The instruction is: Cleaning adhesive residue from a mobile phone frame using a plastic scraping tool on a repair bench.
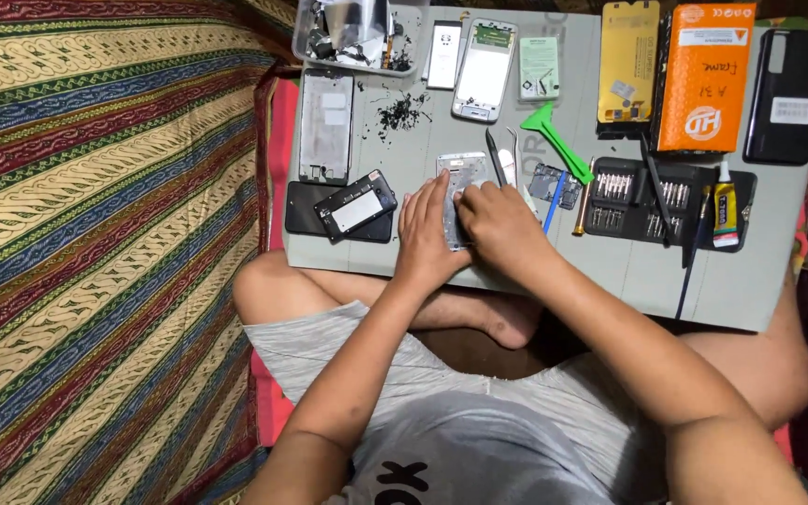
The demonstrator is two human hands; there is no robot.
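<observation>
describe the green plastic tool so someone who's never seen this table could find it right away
Start at the grey work mat and find the black screwdriver bit tray right of the hands. The green pry tool lies just up-left of that tray, flat, with a wide head and slanted handle. Nothing else there is bright green.

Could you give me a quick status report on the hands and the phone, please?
Both hands, left and right, on the phone frame. Frame flat on mat. Tweezers beside it.

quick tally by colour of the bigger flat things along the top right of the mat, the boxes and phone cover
yellow phone-screen pack: 1
orange box: 1
black phone back cover: 1
total: 3
Both hands, left hand and right hand, rest on the silver phone frame, lower down the grey mat.
</observation>
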